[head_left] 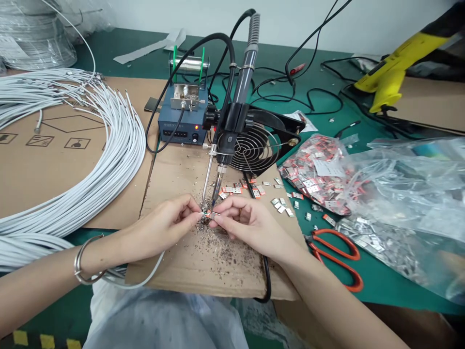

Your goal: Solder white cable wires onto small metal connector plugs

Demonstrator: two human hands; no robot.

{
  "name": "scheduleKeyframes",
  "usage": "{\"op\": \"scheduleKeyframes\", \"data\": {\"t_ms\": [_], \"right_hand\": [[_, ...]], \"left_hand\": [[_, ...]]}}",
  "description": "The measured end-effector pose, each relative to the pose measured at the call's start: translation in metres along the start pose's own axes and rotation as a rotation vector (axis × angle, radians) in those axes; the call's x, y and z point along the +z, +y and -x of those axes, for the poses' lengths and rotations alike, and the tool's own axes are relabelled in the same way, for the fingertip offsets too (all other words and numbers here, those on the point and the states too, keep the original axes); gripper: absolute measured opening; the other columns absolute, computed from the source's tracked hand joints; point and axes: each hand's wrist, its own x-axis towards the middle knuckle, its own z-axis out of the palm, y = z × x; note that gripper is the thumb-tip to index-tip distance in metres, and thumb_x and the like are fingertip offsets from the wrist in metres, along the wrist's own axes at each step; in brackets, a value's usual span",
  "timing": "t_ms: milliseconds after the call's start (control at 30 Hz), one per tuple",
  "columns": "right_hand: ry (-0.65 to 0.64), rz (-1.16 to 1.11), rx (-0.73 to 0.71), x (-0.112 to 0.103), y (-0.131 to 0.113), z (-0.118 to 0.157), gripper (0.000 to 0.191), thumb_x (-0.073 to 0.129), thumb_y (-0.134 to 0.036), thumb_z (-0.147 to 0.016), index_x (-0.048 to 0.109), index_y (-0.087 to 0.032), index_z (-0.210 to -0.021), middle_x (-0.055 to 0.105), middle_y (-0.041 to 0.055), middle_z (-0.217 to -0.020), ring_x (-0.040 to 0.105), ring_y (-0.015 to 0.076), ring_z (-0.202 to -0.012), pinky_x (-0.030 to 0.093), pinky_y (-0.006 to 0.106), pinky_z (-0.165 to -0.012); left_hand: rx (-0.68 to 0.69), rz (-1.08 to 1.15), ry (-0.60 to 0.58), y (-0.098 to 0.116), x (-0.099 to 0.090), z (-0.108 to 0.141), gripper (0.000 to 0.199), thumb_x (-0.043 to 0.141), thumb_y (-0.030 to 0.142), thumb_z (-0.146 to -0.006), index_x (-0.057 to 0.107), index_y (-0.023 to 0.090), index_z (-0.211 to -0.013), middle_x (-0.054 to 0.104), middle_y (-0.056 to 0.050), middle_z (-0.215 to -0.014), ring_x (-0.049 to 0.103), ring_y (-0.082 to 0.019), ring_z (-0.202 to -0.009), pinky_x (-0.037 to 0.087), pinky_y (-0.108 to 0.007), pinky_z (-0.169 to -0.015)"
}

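My left hand (169,220) pinches the end of a white cable (154,271), its short coloured wires showing at the fingertips. Facing it, my right hand (250,220) grips a small connector (215,214) with an orange part and a silver end between thumb and fingers. Wire ends and connector meet right under the tip of a soldering iron (228,143), which is clamped pointing down. A thin metal feed tube (208,177) ends beside that tip. Whether wires and connector are joined cannot be made out. Dark solder specks are scattered over the cardboard (174,184) below.
Behind stand a blue solder feeder (181,121) with a wire spool (189,68) and a fan (257,148). White cable coils (119,179) lie left. Loose connectors (281,206), orange-handled scissors (356,281), bagged parts (316,169) and a yellow tool (395,68) are right.
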Motion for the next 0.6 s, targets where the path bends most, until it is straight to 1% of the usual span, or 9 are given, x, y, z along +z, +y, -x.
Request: {"op": "scheduleKeyframes", "data": {"t_ms": [167, 267, 400, 500, 533, 600], "right_hand": [[-0.024, 0.013, 0.033, -0.0012, -0.0005, 0.0017, 0.026, 0.065, -0.031, -0.076, 0.053, -0.009, -0.083, 0.064, 0.0093, -0.074, 0.047, 0.0043, -0.05, 0.036, 0.015, -0.043], [-0.059, 0.025, 0.05, -0.0026, -0.0032, 0.0028, 0.025, 0.063, -0.03, -0.076, 0.055, -0.008, -0.082, 0.064, 0.0089, -0.071, 0.043, 0.0033, -0.047, 0.032, 0.014, -0.041], [-0.069, 0.03, 0.047, -0.0033, -0.0052, 0.0026, 0.023, 0.061, -0.029, -0.076, 0.056, -0.008, -0.084, 0.063, 0.0081, -0.07, 0.043, 0.0035, -0.046, 0.033, 0.015, -0.041], [-0.064, 0.092, 0.003, -0.0032, -0.0041, 0.0035, 0.024, 0.06, -0.03, -0.078, 0.057, -0.008, -0.085, 0.063, 0.0078, -0.07, 0.045, 0.005, -0.048, 0.034, 0.017, -0.043], [-0.054, 0.15, -0.03, -0.0032, -0.0034, 0.0046, 0.023, 0.059, -0.03, -0.079, 0.058, -0.008, -0.085, 0.062, 0.0067, -0.069, 0.045, 0.0059, -0.049, 0.035, 0.018, -0.043], [-0.01, 0.341, -0.14, -0.0031, -0.0019, 0.0083, 0.02, 0.056, -0.029, -0.083, 0.062, -0.01, -0.084, 0.061, 0.0042, -0.067, 0.048, 0.008, -0.053, 0.036, 0.02, -0.046]], "left_hand": [[0.033, 0.017, -0.015, 0.002, -0.0011, 0.0022, 0.024, 0.042, 0.038, -0.092, 0.05, 0.016, -0.091, 0.048, 0.003, -0.071, 0.039, -0.007, -0.063, 0.032, -0.02, -0.057], [0.068, -0.037, -0.034, 0.0039, -0.0031, 0.0037, 0.023, 0.042, 0.037, -0.093, 0.051, 0.016, -0.09, 0.046, 0.004, -0.069, 0.038, -0.007, -0.062, 0.03, -0.02, -0.056], [0.092, -0.099, -0.049, 0.0054, -0.0054, 0.0053, 0.024, 0.041, 0.037, -0.093, 0.055, 0.017, -0.09, 0.048, 0.004, -0.069, 0.039, -0.006, -0.061, 0.03, -0.019, -0.055], [0.088, -0.149, -0.037, 0.0071, -0.0059, 0.0057, 0.025, 0.041, 0.036, -0.093, 0.057, 0.017, -0.089, 0.05, 0.004, -0.069, 0.04, -0.006, -0.06, 0.031, -0.019, -0.056], [0.084, -0.163, -0.036, 0.0079, -0.0059, 0.0058, 0.025, 0.041, 0.035, -0.093, 0.057, 0.017, -0.089, 0.05, 0.004, -0.068, 0.04, -0.006, -0.059, 0.031, -0.019, -0.055], [0.078, -0.175, -0.056, 0.0094, -0.0054, 0.0061, 0.024, 0.041, 0.035, -0.093, 0.058, 0.017, -0.091, 0.051, 0.004, -0.066, 0.041, -0.006, -0.058, 0.031, -0.019, -0.056]]}}
